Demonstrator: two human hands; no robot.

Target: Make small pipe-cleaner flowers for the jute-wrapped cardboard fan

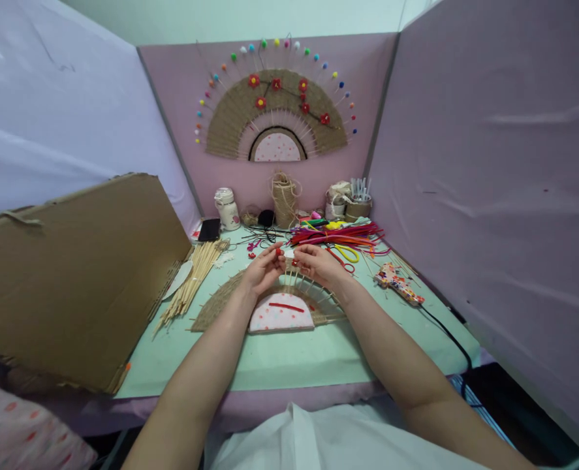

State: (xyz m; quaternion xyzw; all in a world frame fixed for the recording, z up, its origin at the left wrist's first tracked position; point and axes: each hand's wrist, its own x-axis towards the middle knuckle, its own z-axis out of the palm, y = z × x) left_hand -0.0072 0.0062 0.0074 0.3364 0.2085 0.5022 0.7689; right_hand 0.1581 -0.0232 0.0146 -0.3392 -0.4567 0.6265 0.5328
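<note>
My left hand is raised above the woven fan, its fingertips pinched on a small red piece that looks like curled pipe cleaner. Close to its right, my right hand pinches another small dark red bit; its exact shape is too small to make out. Under both hands lies the half-round fan of brown twine on thin sticks, partly hidden by my forearms. On its spotted pink base rests a short red pipe cleaner.
Behind my hands are a bundle of red pipe cleaners, scissors with yellow handles and a twine spool. Bamboo sticks and a cardboard sheet stand left; a corded glue gun lies right. A flowered fan hangs behind.
</note>
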